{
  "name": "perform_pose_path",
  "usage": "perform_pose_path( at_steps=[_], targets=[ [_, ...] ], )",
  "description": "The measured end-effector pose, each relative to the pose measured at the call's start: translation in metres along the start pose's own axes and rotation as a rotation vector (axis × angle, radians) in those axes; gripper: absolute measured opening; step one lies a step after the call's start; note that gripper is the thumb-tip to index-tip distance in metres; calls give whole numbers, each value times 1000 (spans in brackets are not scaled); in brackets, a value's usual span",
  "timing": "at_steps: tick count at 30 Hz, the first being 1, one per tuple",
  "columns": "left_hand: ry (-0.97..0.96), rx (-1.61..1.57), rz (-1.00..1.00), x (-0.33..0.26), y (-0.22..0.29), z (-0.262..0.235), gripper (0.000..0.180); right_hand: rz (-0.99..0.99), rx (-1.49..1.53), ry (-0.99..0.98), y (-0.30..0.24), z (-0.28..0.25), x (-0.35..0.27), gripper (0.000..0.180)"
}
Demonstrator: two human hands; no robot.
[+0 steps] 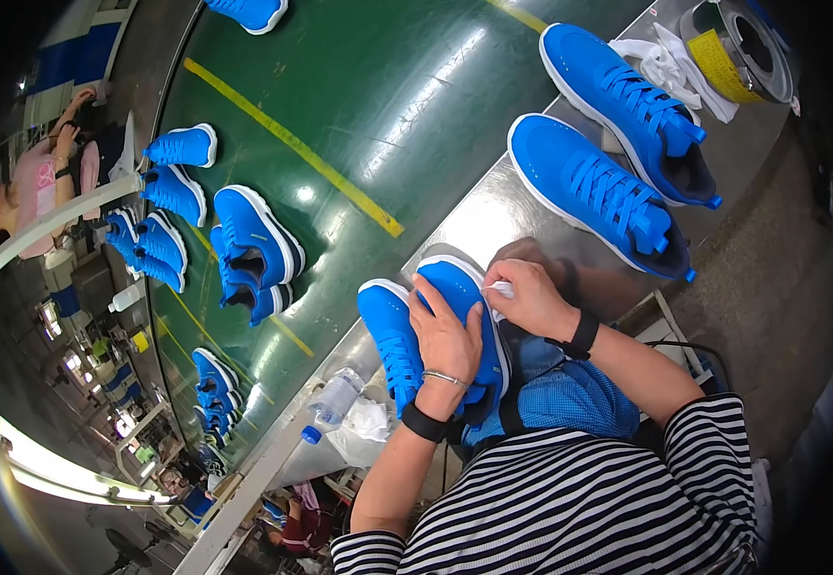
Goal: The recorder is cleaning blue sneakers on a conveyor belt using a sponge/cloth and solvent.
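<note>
The shoe (pixel 464 297) in the middle of the frame is bright blue with a white sole edge. The left hand (pixel 447 340) is wrapped around it. The right hand (pixel 532 299) pinches a small white cloth (pixel 501 287) against it.

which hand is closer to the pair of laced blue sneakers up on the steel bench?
Right. The right hand, pinching a small white cloth, is just below the pair of laced sneakers. The left hand lies farther off, gripping the blue sneaker in the lap.

Head view, downward (close overhead)
</note>
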State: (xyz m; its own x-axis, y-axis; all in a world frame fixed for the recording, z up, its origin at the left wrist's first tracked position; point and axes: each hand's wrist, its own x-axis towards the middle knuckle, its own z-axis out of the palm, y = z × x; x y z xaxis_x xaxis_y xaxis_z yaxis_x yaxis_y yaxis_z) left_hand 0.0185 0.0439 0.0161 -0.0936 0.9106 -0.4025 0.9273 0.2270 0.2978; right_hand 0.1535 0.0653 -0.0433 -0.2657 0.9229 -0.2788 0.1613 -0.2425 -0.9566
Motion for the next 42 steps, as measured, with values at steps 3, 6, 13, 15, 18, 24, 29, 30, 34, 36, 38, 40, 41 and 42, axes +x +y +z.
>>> perform_pose_path(
  at_steps=[3,6,13,15,18,24,29,30,34,36,38,40,41,42],
  targets=[
    [-10,2,-3,1,2,0,84,-5,-28,62,-1,2,2,10],
    [-7,-3,-8,0,2,-1,84,-8,24,148,1,3,-1,8],
    [5,33,-8,-2,2,0,86,31,129,8,-1,-5,-4,11],
    [6,31,-6,-2,1,0,86,2,101,12,-1,-4,-3,11],
    [-1,21,-10,-1,2,-1,86,-9,55,19,-2,-3,-2,11],
    [0,-6,5,0,3,-3,83,-2,35,67,-3,0,-1,11],
    [-6,17,5,-1,1,-1,83,23,56,60,-2,2,0,11],
    [-8,18,5,-1,2,-2,83,25,57,61,-3,2,-1,11],
    [-11,10,0,-1,2,-2,83,1,53,58,-2,1,-2,10],
    [-10,19,0,-1,2,-3,83,13,64,30,-1,1,-2,10],
    [-23,19,-7,-1,2,-4,84,-4,57,67,-2,3,-1,10],
    [-20,12,-5,-2,2,-5,84,-19,58,69,-3,2,-2,10],
    [-17,4,-2,-2,2,-5,84,-34,58,72,-4,1,-3,10],
    [-14,7,-1,-2,2,-5,84,-37,60,72,-3,1,-2,10]
  ],
)
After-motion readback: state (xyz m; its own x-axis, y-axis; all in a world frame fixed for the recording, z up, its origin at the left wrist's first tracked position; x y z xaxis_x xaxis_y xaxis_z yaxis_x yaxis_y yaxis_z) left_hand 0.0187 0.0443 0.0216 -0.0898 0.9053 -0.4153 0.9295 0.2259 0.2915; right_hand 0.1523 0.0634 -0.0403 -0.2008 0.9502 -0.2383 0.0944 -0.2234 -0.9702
